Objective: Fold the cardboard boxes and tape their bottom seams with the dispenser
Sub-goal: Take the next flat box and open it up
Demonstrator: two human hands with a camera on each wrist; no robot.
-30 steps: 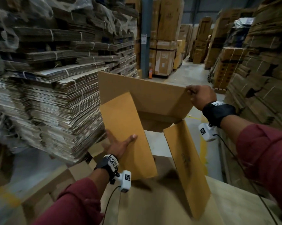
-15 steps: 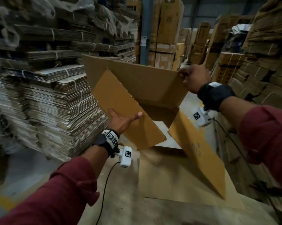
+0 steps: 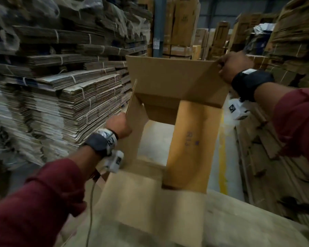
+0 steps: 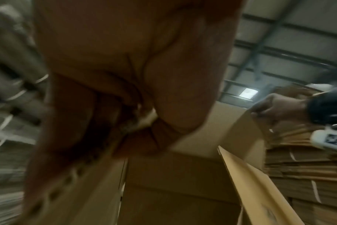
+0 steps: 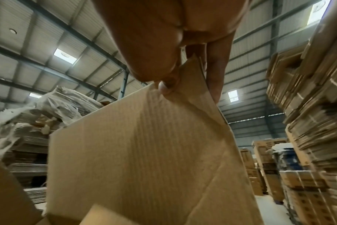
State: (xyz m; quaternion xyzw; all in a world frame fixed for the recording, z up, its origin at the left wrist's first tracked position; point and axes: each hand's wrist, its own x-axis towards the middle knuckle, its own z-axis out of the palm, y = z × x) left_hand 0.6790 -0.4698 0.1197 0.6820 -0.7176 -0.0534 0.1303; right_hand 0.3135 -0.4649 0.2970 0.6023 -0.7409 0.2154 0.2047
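A brown cardboard box (image 3: 177, 81) is held up in front of me, opened into a square tube with the floor showing through it. My left hand (image 3: 120, 124) grips the edge of its left wall, fingers curled round the cardboard (image 4: 140, 120). My right hand (image 3: 234, 66) pinches the right corner of the far flap, thumb on the inner face (image 5: 165, 88). The right flap (image 3: 193, 145) hangs down toward me, and the near flap (image 3: 150, 202) lies flat at the bottom. No tape dispenser is in view.
Strapped bundles of flat cardboard (image 3: 61, 90) rise close on the left, and more stacks (image 3: 292, 41) stand on the right. A blue pillar (image 3: 158, 24) and pallets of boxes stand beyond. A yellow floor line (image 3: 222, 157) runs past the worktop (image 3: 248, 223).
The box has swung from a tilted, half-flat shape into a square tube. My left hand went from lying flat under the left flap to gripping the left wall's edge. The right hand keeps its corner.
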